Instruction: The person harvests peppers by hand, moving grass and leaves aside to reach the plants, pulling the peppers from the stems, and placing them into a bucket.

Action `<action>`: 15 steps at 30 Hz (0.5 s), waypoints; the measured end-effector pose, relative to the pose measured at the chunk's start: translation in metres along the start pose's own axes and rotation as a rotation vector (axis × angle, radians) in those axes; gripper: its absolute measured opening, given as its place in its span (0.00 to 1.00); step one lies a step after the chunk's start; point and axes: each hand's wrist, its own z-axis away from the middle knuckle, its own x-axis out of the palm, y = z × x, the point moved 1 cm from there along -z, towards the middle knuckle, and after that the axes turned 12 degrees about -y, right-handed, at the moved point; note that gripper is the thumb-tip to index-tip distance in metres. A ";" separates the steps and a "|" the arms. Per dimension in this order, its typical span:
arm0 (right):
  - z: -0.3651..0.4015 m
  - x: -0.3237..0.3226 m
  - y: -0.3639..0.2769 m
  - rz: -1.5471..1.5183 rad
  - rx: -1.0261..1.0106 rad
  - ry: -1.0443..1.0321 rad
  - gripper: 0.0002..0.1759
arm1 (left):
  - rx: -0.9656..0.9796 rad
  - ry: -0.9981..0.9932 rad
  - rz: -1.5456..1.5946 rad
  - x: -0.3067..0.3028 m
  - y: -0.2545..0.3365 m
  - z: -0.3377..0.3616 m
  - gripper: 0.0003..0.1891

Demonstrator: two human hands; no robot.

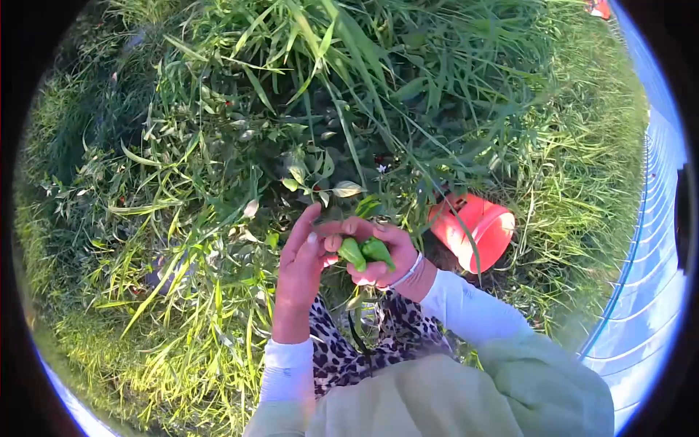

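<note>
My right hand [397, 251] is cupped palm up with its fingers curled around two small green peppers [365, 251], which lie side by side. A pale band circles that wrist. Close against it on the left is my left hand [298, 266], index finger stretched upward and thumb apart from it. Its other fingers reach toward the right hand's fingertips and are partly hidden. A small red spot shows between the hands; I cannot make out what it is. Just beyond the fingertips stand leafy pepper plants [313, 171], with a pale yellowish leaf [348, 189] hanging near them.
An orange-red bucket [455, 226] lies tilted in the grass to the right, its mouth facing right. Tall grass [349, 44] leans over the plants ahead. White plastic sheeting [648, 240] runs along the right edge. Another red object [598, 9] shows at the top right.
</note>
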 end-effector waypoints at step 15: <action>0.247 0.091 0.030 -0.104 -0.467 0.172 0.19 | 0.098 0.249 -0.153 0.030 -0.015 0.071 0.14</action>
